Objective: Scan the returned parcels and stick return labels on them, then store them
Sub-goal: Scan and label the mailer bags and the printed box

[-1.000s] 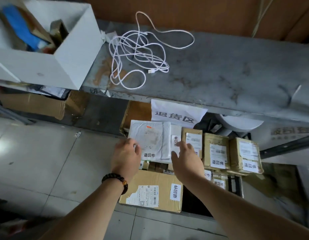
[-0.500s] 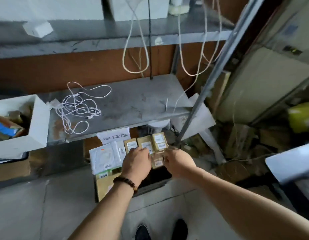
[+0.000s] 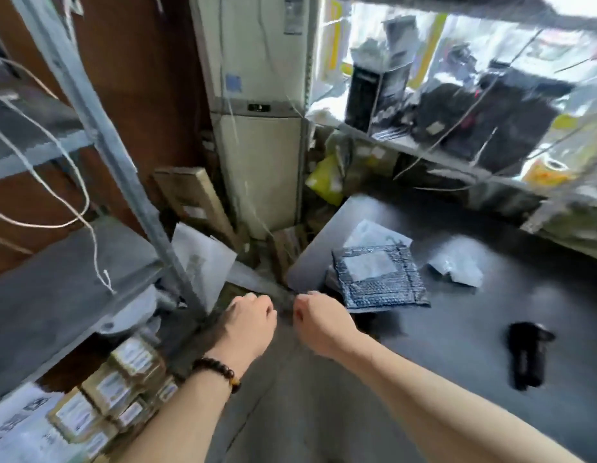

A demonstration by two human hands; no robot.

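Observation:
Both hands hang in mid-air between the shelf and the table, close together, and neither holds anything. My left hand [image 3: 252, 324], with a bead bracelet on its wrist, and my right hand [image 3: 319, 324] show loosely curled fingers. The stored brown parcels [image 3: 123, 379] with white labels sit stacked under the grey shelf [image 3: 63, 295] at the lower left. On the dark table [image 3: 474, 329] to the right lies a black bubble mailer [image 3: 380, 279] with a white label. A pale bag [image 3: 374, 233] lies behind it and another pale bag [image 3: 457, 265] to its right. A black scanner [image 3: 527, 355] lies nearer the table's front.
A slanted metal shelf post [image 3: 123, 168] and hanging white cords [image 3: 73, 182] stand at the left. A tall pale cabinet [image 3: 257, 145] fills the corner, with cardboard [image 3: 197, 202] leaning beside it. Cluttered shelves [image 3: 457, 105] run behind the table. Grey floor lies below my arms.
My view has swung right from the shelf to the table. Both hands have left the stored brown parcels and pulled back into the air, holding nothing.

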